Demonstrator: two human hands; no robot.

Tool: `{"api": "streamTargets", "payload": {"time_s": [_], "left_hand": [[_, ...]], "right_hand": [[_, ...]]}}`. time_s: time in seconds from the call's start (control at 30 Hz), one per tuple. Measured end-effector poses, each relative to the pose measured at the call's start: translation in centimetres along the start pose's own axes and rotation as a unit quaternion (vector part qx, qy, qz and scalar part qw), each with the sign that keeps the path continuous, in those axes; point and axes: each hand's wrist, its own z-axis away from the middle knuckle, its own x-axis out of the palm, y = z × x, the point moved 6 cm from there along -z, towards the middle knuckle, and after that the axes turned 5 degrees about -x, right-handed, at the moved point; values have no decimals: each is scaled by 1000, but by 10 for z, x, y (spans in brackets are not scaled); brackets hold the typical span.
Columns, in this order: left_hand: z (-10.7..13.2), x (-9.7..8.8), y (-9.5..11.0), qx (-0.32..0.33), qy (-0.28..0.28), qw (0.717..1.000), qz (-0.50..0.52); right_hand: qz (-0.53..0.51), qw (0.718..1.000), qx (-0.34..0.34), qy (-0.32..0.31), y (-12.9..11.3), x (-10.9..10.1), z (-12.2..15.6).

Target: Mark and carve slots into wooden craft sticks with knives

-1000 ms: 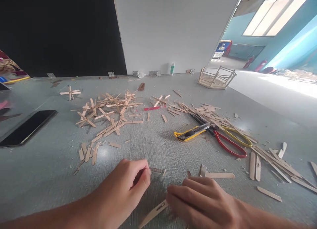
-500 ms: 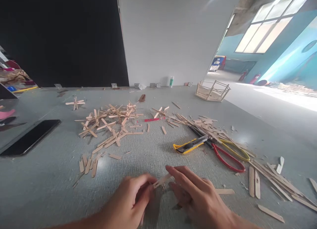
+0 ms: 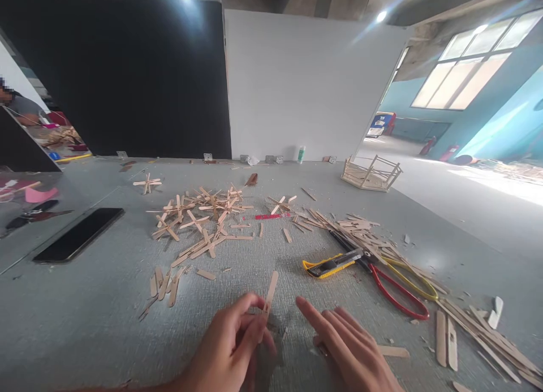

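- The left hand [image 3: 231, 347] sat at the bottom centre of the frame, its thumb and fingertips pinched shut on the lower end of a wooden stick [image 3: 270, 290].
- The wooden stick stood nearly upright above the grey table [image 3: 85, 313], leaning a little to the right, with its free end pointing toward the middle of the frame.
- The right hand [image 3: 350, 349] was just to the right of it along the bottom edge. It was open and held nothing, with its fingers stretched toward the upper left. Its index fingertip was near the stick but apart from it.
- Right of centre lay a yellow utility knife [image 3: 331, 263]. Just beside it lay scissors [image 3: 399, 293] with one red and one yellow handle loop, their blades partly under loose sticks.
- A pile of crossed sticks [image 3: 199, 216] covered the middle left of the frame, and a small red strip [image 3: 267, 216] lay at its right edge.
- A dark phone [image 3: 78, 235] lay flat at the left.
- A stick-built frame [image 3: 372, 173] stood in the upper right part of the table, and a small bottle [image 3: 301, 153] stood against the white wall behind.
- A few flat sticks [image 3: 443, 330] lay side by side at the lower right.
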Motion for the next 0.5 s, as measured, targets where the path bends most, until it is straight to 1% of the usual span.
{"api": "streamTargets", "payload": {"time_s": [0.07,0.1,0.17,0.27,0.3,0.33,0.37,0.43,0.5], "left_hand": [[1,0,1,1,3,1000,-8],[1,-1,2,-1,4,1000,-12],[1,-1,4,-7,0,1000,-27],[2,-3,7,-24,5,999,-31],[2,-3,8,-33,10,999,-25],[2,-3,8,-45,10,999,-22],[3,-3,8,-55,9,998,-20],[4,-2,10,-62,4,998,-21],[6,-1,14,-50,3,998,-23]], "right_hand": [[14,999,39,15,0,-4,6],[17,999,45,24,-1,-6,8],[5,999,12,40,-6,-9,8],[-40,995,-69,61,-12,-13,2],[-53,993,-83,65,-12,-14,1],[-65,992,-84,64,-12,-14,1],[-75,993,-67,57,-10,-13,1],[-93,995,1,25,-5,-9,5],[-112,992,54,8,-2,-5,8]]}}
